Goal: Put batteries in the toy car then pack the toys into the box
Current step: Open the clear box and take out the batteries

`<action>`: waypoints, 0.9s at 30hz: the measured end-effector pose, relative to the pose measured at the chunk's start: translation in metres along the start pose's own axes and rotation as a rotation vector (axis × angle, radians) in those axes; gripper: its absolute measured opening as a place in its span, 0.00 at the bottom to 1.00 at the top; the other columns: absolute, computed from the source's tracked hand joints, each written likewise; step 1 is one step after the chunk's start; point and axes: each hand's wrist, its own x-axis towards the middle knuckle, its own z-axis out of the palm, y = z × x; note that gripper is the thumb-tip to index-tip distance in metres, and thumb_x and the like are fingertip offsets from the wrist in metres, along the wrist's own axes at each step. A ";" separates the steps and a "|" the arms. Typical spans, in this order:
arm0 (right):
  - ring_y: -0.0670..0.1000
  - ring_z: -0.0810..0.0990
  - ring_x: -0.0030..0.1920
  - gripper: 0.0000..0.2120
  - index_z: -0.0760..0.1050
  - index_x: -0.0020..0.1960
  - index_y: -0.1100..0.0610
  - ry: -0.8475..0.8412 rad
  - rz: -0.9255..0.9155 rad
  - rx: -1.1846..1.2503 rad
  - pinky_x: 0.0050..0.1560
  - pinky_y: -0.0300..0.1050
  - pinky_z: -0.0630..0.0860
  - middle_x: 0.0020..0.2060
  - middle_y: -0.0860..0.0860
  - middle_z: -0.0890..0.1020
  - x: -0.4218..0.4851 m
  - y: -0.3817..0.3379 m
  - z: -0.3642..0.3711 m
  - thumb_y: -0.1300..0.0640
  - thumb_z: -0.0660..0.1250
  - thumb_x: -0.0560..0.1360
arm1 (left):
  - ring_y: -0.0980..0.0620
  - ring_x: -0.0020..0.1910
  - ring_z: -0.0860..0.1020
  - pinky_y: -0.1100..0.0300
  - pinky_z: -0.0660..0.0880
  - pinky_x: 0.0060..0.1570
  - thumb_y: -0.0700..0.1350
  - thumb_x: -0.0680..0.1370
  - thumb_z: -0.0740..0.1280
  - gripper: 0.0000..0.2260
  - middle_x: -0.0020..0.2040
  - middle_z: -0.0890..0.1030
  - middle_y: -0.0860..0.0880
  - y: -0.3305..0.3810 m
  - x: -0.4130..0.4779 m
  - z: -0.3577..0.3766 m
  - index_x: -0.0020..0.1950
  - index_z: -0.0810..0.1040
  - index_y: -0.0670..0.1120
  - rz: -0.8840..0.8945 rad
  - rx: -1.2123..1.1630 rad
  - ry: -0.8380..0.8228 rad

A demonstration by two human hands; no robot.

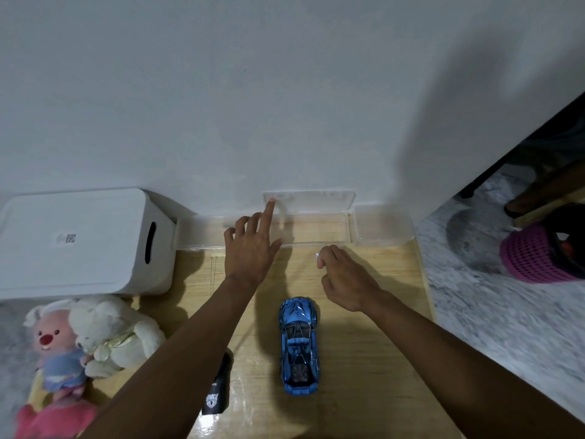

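Observation:
The blue toy car (298, 343) stands on the wooden surface, nose towards the wall. A clear plastic case (316, 231) lies against the wall with its lid (316, 201) raised. My left hand (251, 245) is spread open, and its index fingertip touches the lid's left corner. My right hand (343, 277) hovers just in front of the case, beyond the car, with fingers curled. A small silvery object (317, 255), possibly a battery, glints at its fingertips. A white storage box (79, 245) with a slot handle sits at the left.
Two plush toys, a pink-faced one (53, 353) and a white one (114, 334), lie below the white box. A black item (218, 391) with a white logo lies beside my left forearm. A pink mesh basket (535, 258) stands on the marbled floor at right.

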 end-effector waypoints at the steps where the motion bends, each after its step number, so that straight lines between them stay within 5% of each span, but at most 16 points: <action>1: 0.54 0.71 0.60 0.17 0.68 0.60 0.54 -0.012 -0.020 -0.025 0.53 0.52 0.76 0.58 0.50 0.71 0.001 0.002 0.003 0.67 0.61 0.74 | 0.41 0.70 0.72 0.43 0.73 0.62 0.63 0.82 0.62 0.38 0.71 0.75 0.45 0.000 0.000 0.000 0.83 0.42 0.53 0.000 0.001 -0.002; 4: 0.55 0.67 0.71 0.24 0.71 0.70 0.53 -0.021 -0.083 -0.080 0.62 0.52 0.75 0.68 0.53 0.70 0.000 0.007 0.010 0.70 0.63 0.77 | 0.41 0.70 0.72 0.42 0.73 0.62 0.63 0.82 0.62 0.39 0.71 0.75 0.45 0.000 0.001 0.000 0.82 0.40 0.54 -0.001 0.006 -0.006; 6: 0.56 0.68 0.73 0.23 0.73 0.70 0.53 0.022 -0.090 -0.096 0.59 0.55 0.79 0.70 0.53 0.72 -0.003 0.006 0.012 0.67 0.65 0.78 | 0.41 0.69 0.72 0.42 0.74 0.61 0.63 0.82 0.62 0.39 0.70 0.76 0.45 0.000 0.001 0.001 0.82 0.40 0.54 -0.003 0.012 0.000; 12: 0.55 0.76 0.67 0.19 0.78 0.65 0.52 0.121 -0.094 -0.130 0.48 0.54 0.82 0.62 0.50 0.79 -0.006 0.000 0.010 0.63 0.71 0.75 | 0.41 0.69 0.72 0.42 0.73 0.62 0.62 0.82 0.63 0.39 0.71 0.75 0.46 -0.001 0.001 0.002 0.82 0.40 0.54 0.002 0.024 0.004; 16: 0.53 0.78 0.53 0.16 0.80 0.60 0.52 0.453 -0.134 -0.223 0.49 0.51 0.78 0.53 0.50 0.81 0.002 -0.009 -0.011 0.60 0.73 0.73 | 0.42 0.72 0.69 0.43 0.73 0.64 0.63 0.81 0.63 0.38 0.75 0.70 0.46 -0.001 0.003 0.000 0.83 0.45 0.53 0.007 0.030 -0.017; 19: 0.55 0.75 0.58 0.22 0.76 0.68 0.51 0.682 -0.025 -0.290 0.53 0.51 0.74 0.60 0.51 0.77 0.017 -0.021 -0.048 0.57 0.70 0.74 | 0.42 0.71 0.69 0.42 0.74 0.62 0.63 0.80 0.65 0.38 0.75 0.69 0.45 -0.001 0.005 -0.002 0.83 0.52 0.51 0.004 0.027 0.001; 22: 0.56 0.74 0.62 0.26 0.70 0.73 0.50 0.674 0.048 -0.396 0.55 0.53 0.74 0.66 0.51 0.75 0.034 -0.021 -0.068 0.54 0.68 0.76 | 0.41 0.70 0.71 0.43 0.75 0.60 0.63 0.78 0.68 0.38 0.74 0.69 0.44 -0.001 0.006 -0.002 0.82 0.57 0.50 0.007 0.023 0.020; 27: 0.55 0.77 0.54 0.22 0.75 0.68 0.51 0.656 0.034 -0.474 0.50 0.52 0.75 0.60 0.50 0.79 0.042 -0.010 -0.059 0.54 0.72 0.75 | 0.41 0.71 0.70 0.43 0.75 0.60 0.60 0.75 0.73 0.37 0.74 0.69 0.44 -0.002 0.008 -0.007 0.78 0.62 0.49 0.014 0.011 0.025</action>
